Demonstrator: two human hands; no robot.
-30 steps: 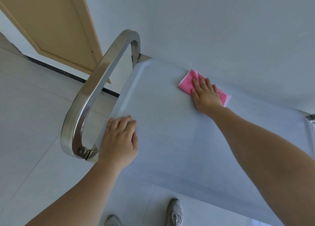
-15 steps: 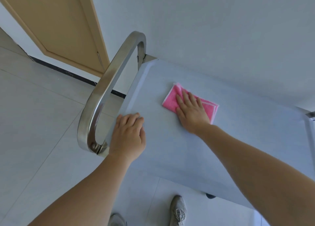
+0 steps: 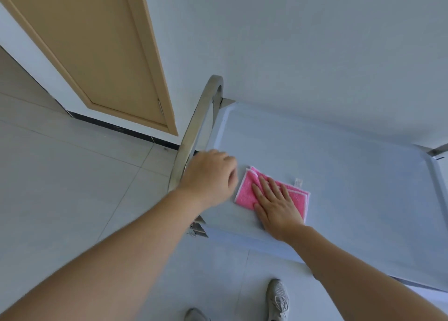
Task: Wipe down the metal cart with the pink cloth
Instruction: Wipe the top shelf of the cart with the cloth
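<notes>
Under the flat, open right hand (image 3: 276,205), the pink cloth (image 3: 244,192) wipes the metal cart (image 3: 351,175) top; the left hand (image 3: 209,179), loosely curled, grasps nothing. Next stroke likely needs steady pressure.

Pink cloth (image 3: 244,192) with white edging, pale grey cart top (image 3: 339,175), tan door (image 3: 97,42).
</notes>
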